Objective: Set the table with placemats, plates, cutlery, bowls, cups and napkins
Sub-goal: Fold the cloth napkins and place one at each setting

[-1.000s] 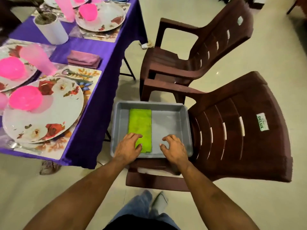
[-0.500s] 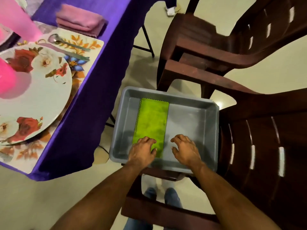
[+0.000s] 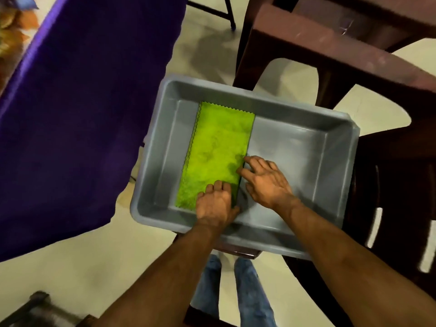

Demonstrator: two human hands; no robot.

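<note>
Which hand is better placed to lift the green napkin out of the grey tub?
Probably the left hand: it already rests on the near end of the green napkin in the grey tub. The right hand only reaches the napkin's right edge with its fingers.

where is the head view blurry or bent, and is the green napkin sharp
Head view: the green napkin and both hands are fairly sharp; the purple tablecloth and brown chair smear with motion blur; the grey tub rim bows from wide-angle distortion.
</note>
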